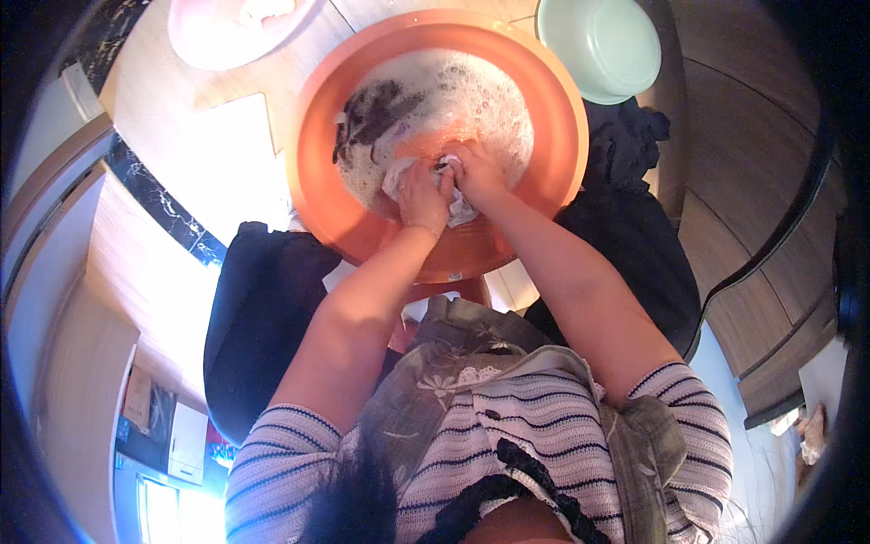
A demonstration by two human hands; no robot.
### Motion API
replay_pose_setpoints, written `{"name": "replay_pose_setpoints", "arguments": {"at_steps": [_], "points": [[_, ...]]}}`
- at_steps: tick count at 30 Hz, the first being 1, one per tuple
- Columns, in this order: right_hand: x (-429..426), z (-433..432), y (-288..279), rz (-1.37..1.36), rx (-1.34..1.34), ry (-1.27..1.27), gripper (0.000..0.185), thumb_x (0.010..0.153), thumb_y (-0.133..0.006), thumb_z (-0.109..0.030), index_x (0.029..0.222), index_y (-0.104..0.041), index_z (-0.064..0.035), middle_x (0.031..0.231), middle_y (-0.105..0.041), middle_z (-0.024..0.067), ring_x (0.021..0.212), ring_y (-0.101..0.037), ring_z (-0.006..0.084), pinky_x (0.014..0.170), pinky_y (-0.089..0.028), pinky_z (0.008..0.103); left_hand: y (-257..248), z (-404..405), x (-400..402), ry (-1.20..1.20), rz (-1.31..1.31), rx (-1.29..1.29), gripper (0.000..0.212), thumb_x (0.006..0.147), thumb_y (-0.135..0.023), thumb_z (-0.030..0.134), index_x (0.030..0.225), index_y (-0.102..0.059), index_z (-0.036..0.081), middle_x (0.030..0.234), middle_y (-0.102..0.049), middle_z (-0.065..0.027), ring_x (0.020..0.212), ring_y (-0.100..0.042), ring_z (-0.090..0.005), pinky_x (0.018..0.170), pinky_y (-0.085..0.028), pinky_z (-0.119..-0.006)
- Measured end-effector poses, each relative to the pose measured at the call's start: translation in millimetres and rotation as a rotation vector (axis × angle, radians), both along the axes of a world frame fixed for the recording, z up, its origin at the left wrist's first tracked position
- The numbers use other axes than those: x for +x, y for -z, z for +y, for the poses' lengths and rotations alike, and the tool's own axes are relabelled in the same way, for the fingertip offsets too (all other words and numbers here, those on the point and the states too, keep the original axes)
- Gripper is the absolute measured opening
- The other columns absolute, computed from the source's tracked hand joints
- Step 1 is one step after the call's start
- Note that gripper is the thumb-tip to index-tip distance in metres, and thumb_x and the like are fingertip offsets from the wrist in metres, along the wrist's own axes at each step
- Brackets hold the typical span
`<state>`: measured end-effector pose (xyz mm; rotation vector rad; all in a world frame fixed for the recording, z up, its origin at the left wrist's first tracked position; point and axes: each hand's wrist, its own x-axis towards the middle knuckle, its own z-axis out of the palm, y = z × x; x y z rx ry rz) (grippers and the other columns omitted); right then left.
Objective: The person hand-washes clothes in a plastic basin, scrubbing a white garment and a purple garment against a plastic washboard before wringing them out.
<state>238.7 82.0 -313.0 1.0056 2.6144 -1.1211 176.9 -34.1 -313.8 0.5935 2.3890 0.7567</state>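
Note:
Both hands are together over a large orange plastic basin of foamy water, near its front side. Bunched under my left hand is a white wet cloth, gripped by the fingers. My right hand pinches another part of that cloth, close against the left thumb. A small dark patch shows on the cloth between the hands. Dark fabric floats in the suds at the basin's far left. The lower part of the cloth is partly hidden by my hands.
A pale green basin stands at the far right, beside a heap of dark cloth. A pink basin with something white inside is at the far left. My knees, in dark trousers, flank the orange basin. Tiled floor lies around.

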Motion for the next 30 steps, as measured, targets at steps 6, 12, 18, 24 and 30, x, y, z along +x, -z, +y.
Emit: {"name": "replay_pose_setpoints", "arguments": {"at_steps": [6,12,18,24,30], "points": [[-6.8,-3.4,-17.7,-0.06,-0.953,0.663,0.022,0.093,-0.055,-0.019,0.109,-0.062,-0.0056,0.103,-0.063,0.0039,0.093,-0.058,0.0141,0.083,-0.046,0.0279,-44.0,0.9,-39.2,-0.333,-0.778,0.221,0.052,0.08,-0.07,0.028,0.122,-0.05,0.003,0.116,-0.056,-0.0122,0.105,-0.055,-0.0269,0.089,-0.044,-0.038],[-95.2,18.2,-92.1,0.099,-1.165,0.57,0.039,0.096,-0.048,-0.036,0.125,-0.053,-0.0089,0.108,-0.062,0.0057,0.098,-0.057,0.014,0.085,-0.045,0.0274,-97.6,-0.3,-130.7,-0.639,-1.316,0.377,0.055,0.081,-0.069,0.013,0.129,-0.045,0.003,0.103,-0.062,-0.0107,0.087,-0.063,-0.0205,0.074,-0.052,-0.031],[-221.1,32.2,-154.2,0.385,-1.156,0.372,0.052,0.093,-0.054,-0.031,0.137,-0.04,-0.0075,0.126,-0.052,0.0095,0.112,-0.049,0.0162,0.093,-0.041,0.0282,-114.8,6.2,-277.6,-0.512,-1.098,0.572,0.054,0.083,-0.065,0.012,0.131,-0.043,0.003,0.108,-0.061,-0.0103,0.092,-0.063,-0.0211,0.077,-0.053,-0.033],[-311.4,44.6,-150.5,0.613,-1.159,0.296,0.061,0.092,-0.055,-0.031,0.142,-0.031,-0.0061,0.135,-0.044,0.0116,0.123,-0.041,0.0173,0.1,-0.035,0.0302,-133.6,25.2,-395.7,-0.531,-0.612,0.653,0.05,0.085,-0.062,0.019,0.13,-0.046,0.004,0.117,-0.057,-0.0112,0.104,-0.056,-0.0218,0.084,-0.049,-0.036],[-253.5,60.6,-109.8,0.432,-1.34,0.299,0.058,0.093,-0.054,-0.039,0.137,-0.037,-0.0049,0.135,-0.045,0.008,0.122,-0.045,0.0213,0.095,-0.043,0.0357,-105.5,25.9,-374.1,-0.551,-0.389,0.506,0.044,0.089,-0.058,0.029,0.125,-0.052,0.004,0.131,-0.048,-0.0093,0.118,-0.046,-0.0198,0.095,-0.042,-0.037]]}}
